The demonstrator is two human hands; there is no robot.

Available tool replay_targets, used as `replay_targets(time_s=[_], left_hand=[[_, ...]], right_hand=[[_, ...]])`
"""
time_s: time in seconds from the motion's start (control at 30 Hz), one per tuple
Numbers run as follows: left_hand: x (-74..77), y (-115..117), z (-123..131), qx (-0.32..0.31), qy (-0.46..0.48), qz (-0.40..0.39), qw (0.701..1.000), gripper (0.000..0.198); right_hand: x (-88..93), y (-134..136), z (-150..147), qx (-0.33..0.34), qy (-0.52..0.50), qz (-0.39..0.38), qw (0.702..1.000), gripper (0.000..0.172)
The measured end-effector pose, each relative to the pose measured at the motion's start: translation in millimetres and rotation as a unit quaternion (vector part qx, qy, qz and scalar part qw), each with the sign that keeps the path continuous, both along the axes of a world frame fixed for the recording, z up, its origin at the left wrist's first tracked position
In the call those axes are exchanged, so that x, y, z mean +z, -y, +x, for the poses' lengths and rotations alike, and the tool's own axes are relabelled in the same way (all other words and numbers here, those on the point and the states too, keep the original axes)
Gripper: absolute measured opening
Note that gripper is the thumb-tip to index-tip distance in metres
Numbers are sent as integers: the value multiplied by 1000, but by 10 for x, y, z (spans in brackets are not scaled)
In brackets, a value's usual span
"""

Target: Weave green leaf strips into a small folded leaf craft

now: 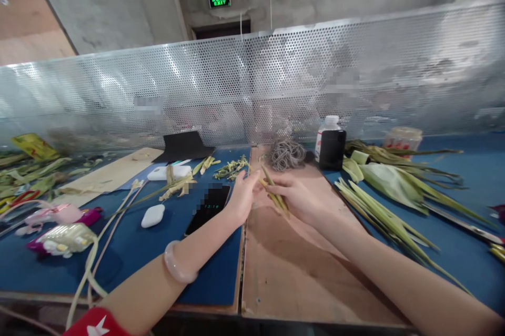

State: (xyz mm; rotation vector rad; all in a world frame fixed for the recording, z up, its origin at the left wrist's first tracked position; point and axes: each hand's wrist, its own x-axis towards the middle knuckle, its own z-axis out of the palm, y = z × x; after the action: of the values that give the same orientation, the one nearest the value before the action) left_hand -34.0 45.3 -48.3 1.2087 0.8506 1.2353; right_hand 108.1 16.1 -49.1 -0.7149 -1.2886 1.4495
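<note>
Left hand and right hand pinching green leaf strips, phone beside, wooden board beneath

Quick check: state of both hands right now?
Left hand: pinching the leaf strips near their upper end.
Right hand: closed on the leaf strips.

Centre: left hand and right hand meet above a board, a leaf strip gripped between them.
Left: a phone lies on a mat just beside the left hand; a small case lies left of the phone.
Behind: a coil of cord, with a bottle just right of it.
Right: long leaves on the table, a jar behind them.
Far edge: a perforated screen stands across the table.
</note>
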Motion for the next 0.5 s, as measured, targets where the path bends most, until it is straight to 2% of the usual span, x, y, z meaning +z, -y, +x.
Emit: replay_targets(time_s=[0.03, 0.1, 0.2, 0.37, 0.5], left_hand=[[1, 9, 9, -48, 19, 4, 999, 40], [-4, 25, 25, -94, 50, 16, 994, 27], [-21, 38, 27, -88, 35, 36, 995, 22], [-30, 49, 8, -114, -28, 87, 989, 29], [-28, 48, 2, -102, -57, 130, 985, 29]], right_hand=[[-9, 4, -13, 11, -17, -12, 1000, 30], [-24, 14, -39, 26, -40, -30, 998, 31], [-43, 25, -68, 24, -65, -33, 997, 29], [-53, 32, -85, 11, -78, -7, 997, 25], [-36, 68, -102, 13, -99, 0, 995, 25]])
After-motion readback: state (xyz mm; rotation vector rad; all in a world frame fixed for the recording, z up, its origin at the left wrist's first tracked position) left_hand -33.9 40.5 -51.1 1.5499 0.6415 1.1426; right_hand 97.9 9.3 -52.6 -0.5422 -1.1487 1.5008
